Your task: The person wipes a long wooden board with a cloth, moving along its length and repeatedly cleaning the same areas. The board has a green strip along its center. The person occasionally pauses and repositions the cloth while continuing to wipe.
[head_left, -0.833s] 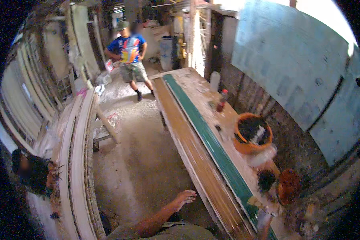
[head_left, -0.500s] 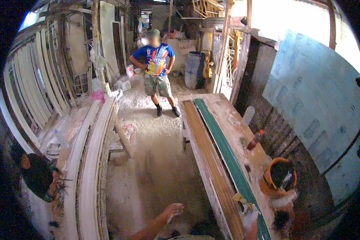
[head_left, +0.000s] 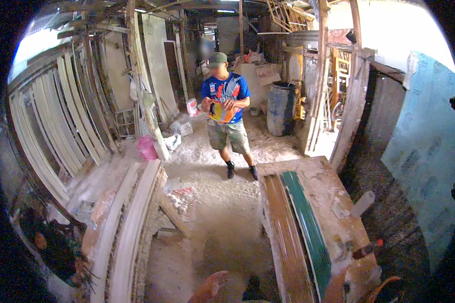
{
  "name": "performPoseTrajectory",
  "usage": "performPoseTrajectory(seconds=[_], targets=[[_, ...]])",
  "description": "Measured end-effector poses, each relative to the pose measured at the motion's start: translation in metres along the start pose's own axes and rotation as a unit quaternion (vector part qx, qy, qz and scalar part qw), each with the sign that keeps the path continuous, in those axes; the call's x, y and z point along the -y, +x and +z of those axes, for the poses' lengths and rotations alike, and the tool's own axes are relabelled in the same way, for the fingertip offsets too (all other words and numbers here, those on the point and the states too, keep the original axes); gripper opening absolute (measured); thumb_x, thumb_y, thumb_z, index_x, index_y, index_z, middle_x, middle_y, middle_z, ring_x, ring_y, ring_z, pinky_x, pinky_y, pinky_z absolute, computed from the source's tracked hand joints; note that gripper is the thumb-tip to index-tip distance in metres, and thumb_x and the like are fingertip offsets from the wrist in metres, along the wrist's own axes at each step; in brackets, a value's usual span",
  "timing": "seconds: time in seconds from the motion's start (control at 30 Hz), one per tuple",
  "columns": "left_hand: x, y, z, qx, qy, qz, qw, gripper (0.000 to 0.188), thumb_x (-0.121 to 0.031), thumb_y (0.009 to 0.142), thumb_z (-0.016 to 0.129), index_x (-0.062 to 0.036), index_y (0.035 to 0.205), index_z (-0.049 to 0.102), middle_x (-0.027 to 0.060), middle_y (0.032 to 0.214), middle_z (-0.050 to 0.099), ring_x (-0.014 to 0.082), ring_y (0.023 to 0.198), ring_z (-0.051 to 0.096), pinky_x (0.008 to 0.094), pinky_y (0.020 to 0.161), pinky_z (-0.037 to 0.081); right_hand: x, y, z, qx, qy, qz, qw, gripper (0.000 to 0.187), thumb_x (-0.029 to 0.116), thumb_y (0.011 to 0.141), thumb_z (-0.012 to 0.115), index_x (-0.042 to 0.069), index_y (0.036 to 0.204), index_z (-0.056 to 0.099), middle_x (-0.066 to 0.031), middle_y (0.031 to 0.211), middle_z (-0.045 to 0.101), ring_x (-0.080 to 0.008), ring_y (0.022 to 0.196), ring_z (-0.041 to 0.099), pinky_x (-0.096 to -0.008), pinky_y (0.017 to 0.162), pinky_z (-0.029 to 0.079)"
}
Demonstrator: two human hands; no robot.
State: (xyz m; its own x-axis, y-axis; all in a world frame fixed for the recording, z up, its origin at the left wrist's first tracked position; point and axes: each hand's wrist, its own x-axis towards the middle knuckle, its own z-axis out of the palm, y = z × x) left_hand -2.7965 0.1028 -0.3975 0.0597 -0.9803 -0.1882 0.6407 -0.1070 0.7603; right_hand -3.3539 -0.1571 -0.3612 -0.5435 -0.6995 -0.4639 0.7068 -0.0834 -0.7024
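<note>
While the left hand (head_left: 211,284) hangs loose at the lower edge, gripping nothing, the right hand (head_left: 334,287) rests by the green strip (head_left: 308,232) on the bench (head_left: 333,202); its grip is cut off, undeterminable. Brown board (head_left: 284,237) lies alongside. Pink bag (head_left: 147,148) left; blue drum (head_left: 280,108) behind; a person (head_left: 225,113) holds an orange packet (head_left: 221,112).

Two boards (head_left: 298,227) lie side by side on the workbench (head_left: 338,202).

Head-worn fisheye — facing forward, workshop floor (head_left: 222,222)
</note>
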Motion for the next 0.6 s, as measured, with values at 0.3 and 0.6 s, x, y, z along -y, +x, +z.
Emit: performPoseTrajectory(seconds=[0.3, 0.6], targets=[[-0.093, 0.17, -0.037, -0.225, 0.013, -0.033, 0.974, 0.06, -0.055, 0.092, 0.069, -0.0081, 0.129, 0.062, 0.0114, 0.129, 0.066, 0.0276, 0.117, 0.063, 0.0474, 0.101, 0.049, -0.123, 0.145, 0.067, 0.124, -0.149, -0.131, 0.972, 0.042, 0.047, 0.104, 0.049, 0.015, 0.129, 0.059, -0.0031, 0.113, 0.065, -0.0121, 0.069, 0.054, -0.0278, 0.055, 0.046], [-0.154, 0.336, -0.178, -0.209, -0.032, -0.073, 0.975, 0.062, -0.053, 0.091, 0.072, -0.0084, 0.134, 0.061, 0.0112, 0.129, 0.067, 0.0315, 0.118, 0.063, 0.0504, 0.104, 0.049, -0.266, 0.068, 0.342, 0.306, -0.12, -0.005, 0.944, 0.054, 0.044, 0.102, 0.057, 0.014, 0.145, 0.05, -0.0111, 0.131, 0.066, -0.0185, 0.079, 0.067, -0.0345, 0.055, 0.056]])
